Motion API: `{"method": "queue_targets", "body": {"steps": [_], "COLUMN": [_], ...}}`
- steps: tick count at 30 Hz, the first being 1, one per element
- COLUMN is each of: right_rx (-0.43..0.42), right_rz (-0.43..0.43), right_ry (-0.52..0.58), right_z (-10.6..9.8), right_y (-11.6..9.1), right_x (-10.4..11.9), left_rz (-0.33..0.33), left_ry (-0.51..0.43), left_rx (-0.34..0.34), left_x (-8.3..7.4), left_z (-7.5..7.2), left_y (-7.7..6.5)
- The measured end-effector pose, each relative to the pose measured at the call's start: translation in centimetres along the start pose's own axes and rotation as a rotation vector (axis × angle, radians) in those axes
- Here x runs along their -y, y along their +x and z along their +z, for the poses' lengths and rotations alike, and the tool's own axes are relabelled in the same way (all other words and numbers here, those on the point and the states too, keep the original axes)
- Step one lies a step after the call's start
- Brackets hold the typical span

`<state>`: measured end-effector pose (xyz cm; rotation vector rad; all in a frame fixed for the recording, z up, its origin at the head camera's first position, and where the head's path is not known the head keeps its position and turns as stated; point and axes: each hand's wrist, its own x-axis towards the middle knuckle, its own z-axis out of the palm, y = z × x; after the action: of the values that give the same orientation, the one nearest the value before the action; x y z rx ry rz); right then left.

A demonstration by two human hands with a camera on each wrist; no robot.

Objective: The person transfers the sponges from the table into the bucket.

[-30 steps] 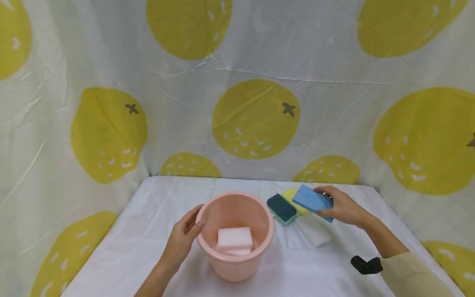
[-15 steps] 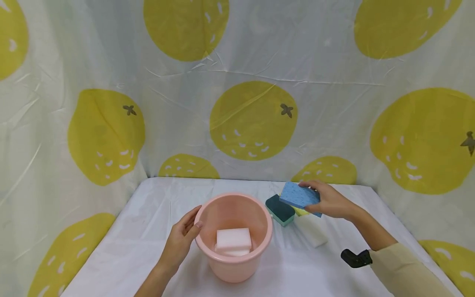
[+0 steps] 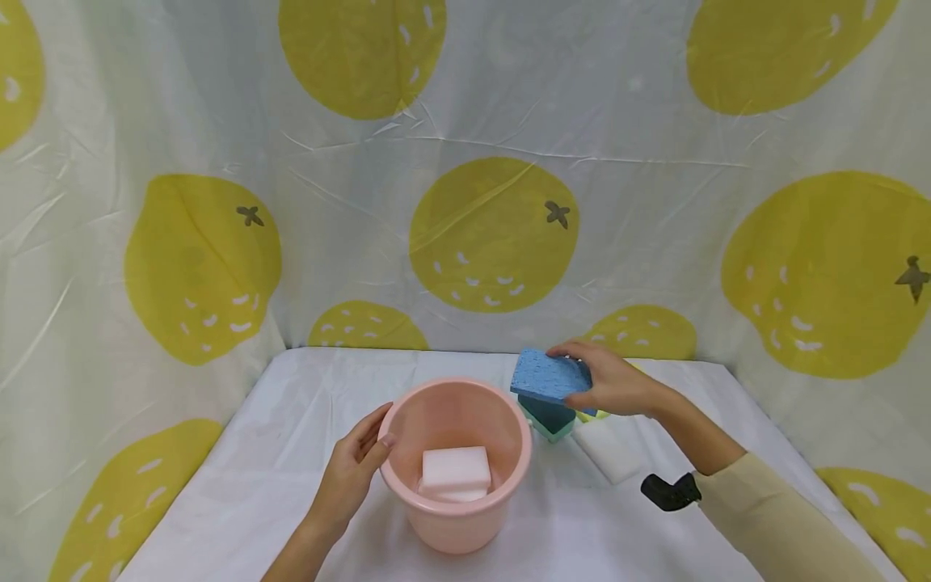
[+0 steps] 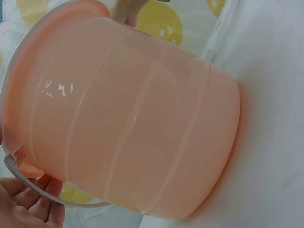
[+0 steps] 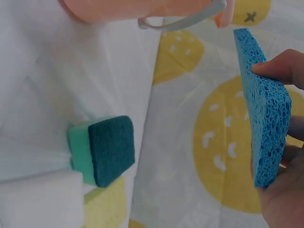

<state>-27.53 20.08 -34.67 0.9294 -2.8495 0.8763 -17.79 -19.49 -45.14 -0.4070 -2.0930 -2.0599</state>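
A pink bucket (image 3: 458,533) stands near the middle of the table, with white sponges (image 3: 455,469) stacked inside it. My left hand (image 3: 347,477) grips the bucket's left rim, thumb over the edge and fingers outside; the left wrist view shows the bucket's side (image 4: 137,118) and its grey handle (image 4: 85,204). In my right hand (image 3: 618,384) a blue sponge (image 3: 545,377) is pinched between thumb and fingers, raised above the table right of the bucket. In the right wrist view the blue sponge (image 5: 266,114) shows its porous edge.
Below the blue sponge lies a green sponge with a dark scouring side (image 5: 112,151). Beside it are a yellow sponge (image 5: 107,204) and a white sponge (image 5: 40,202). A lemon-patterned curtain (image 3: 349,202) surrounds the white-covered table (image 3: 320,380) at the back and sides.
My right hand has carried the blue sponge leftward and slightly up, from over the yellow sponge to over the green one. The left hand stays on the bucket's rim.
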Motion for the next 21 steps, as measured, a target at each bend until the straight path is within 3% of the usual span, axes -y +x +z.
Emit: {"method": "queue_targets", "body": {"steps": [21], "right_rx": [0.098], "right_rz": [-0.188], "right_ry": [0.008], "right_z": [2.5], "right_y": [2.7], "right_x": [7.2], "left_rz": [-0.009], "left_ry": [-0.02], "left_rx": [0.017], "left_x": [-0.2], "left_z": [-0.8], "left_y": [-0.4]}}
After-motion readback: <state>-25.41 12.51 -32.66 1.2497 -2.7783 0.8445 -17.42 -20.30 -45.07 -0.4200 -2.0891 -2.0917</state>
